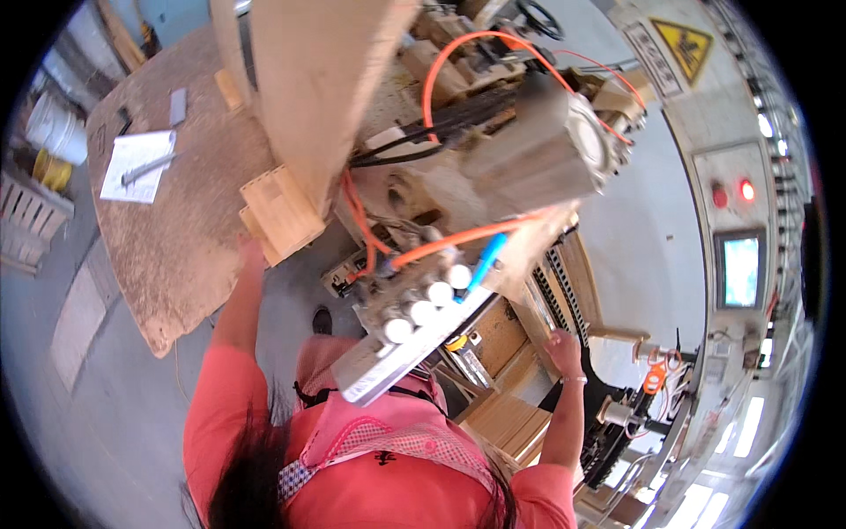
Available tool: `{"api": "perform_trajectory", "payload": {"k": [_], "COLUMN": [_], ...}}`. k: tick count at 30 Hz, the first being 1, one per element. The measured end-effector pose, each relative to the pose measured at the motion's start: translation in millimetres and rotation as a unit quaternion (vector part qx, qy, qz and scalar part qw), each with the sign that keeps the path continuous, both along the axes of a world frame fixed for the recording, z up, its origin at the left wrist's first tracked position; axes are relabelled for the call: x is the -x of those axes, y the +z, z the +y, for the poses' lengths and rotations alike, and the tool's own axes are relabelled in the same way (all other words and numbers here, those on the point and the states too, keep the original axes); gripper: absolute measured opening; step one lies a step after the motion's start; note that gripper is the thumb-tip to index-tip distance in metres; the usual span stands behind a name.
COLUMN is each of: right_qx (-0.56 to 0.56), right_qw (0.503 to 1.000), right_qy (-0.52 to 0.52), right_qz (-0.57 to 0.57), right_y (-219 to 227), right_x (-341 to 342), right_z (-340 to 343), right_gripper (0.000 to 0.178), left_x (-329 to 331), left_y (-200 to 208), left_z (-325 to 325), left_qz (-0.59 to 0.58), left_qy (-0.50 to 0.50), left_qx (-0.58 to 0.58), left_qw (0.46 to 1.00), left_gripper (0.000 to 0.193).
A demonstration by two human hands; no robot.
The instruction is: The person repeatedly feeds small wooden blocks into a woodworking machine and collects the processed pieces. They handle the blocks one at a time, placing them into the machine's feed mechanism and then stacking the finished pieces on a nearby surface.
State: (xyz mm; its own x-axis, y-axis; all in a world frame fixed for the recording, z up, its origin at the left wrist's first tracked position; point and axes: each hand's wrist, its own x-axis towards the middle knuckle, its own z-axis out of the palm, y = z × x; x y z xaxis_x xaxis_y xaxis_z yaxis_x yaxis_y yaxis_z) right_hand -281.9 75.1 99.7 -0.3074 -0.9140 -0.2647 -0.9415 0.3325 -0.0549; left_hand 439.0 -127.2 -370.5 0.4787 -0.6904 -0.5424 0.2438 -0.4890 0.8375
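My left hand (253,250) is at the near left edge of a few light wooden boards (284,214), stacked at slightly different angles by the worktable's right edge. Its fingers are closed on the edge of the boards and partly hidden by them. On the right, my right hand (564,351) is beside the black chain track of the machine, close to a wooden strip (529,304). Its fingers look curled together; what they hold, if anything, is too small to make out.
The brown worktable (198,229) carries a paper sheet (138,167) with a grey tool. A tall wooden panel (308,88) stands beside it. A machine head with a motor (538,150), hoses and white knobs hangs before me. A control panel (740,269) with a lit red lamp stands right.
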Motion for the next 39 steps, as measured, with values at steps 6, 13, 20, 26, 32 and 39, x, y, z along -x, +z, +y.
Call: {"api": "perform_trajectory", "payload": {"k": [6, 13, 20, 26, 32, 39], "right_qx": [0.171, 0.288, 0.271, 0.127, 0.135, 0.140], "right_qw": [0.981, 0.952, 0.950, 0.981, 0.982, 0.979], "right_qy": [0.085, 0.098, 0.147, 0.147, 0.134, 0.146], "right_qz": [0.018, -0.030, 0.044, 0.008, -0.004, -0.012], "right_y": [-1.8, 1.8, -15.4, -25.6, -37.0, -31.5], "right_x": [15.0, 43.4, 50.1, 67.0, 81.7, 91.0], "right_z": [-83.7, -210.8, -300.8, -326.6, -334.0, -336.8], "right_gripper": [0.019, 0.031, 0.044, 0.043, 0.045, 0.042], "left_x": [66.7, 257.4, 420.3, 447.7, 450.0, 449.9], "left_y": [73.4, 291.5, 410.1, 385.8, 386.0, 391.2], "left_z": [85.4, 189.9, 153.7, 149.5, 147.1, 146.4], "left_qz": [-0.299, -0.027, -0.305, -0.348, -0.354, -0.352], "left_qy": [0.038, -0.268, -0.454, -0.506, -0.501, -0.517], "left_qx": [0.013, 0.092, 0.333, 0.268, 0.277, 0.243], "left_qw": [0.953, 0.959, 0.768, 0.743, 0.740, 0.742], "left_gripper": [0.044, 0.019, 0.034, 0.037, 0.033, 0.034]}}
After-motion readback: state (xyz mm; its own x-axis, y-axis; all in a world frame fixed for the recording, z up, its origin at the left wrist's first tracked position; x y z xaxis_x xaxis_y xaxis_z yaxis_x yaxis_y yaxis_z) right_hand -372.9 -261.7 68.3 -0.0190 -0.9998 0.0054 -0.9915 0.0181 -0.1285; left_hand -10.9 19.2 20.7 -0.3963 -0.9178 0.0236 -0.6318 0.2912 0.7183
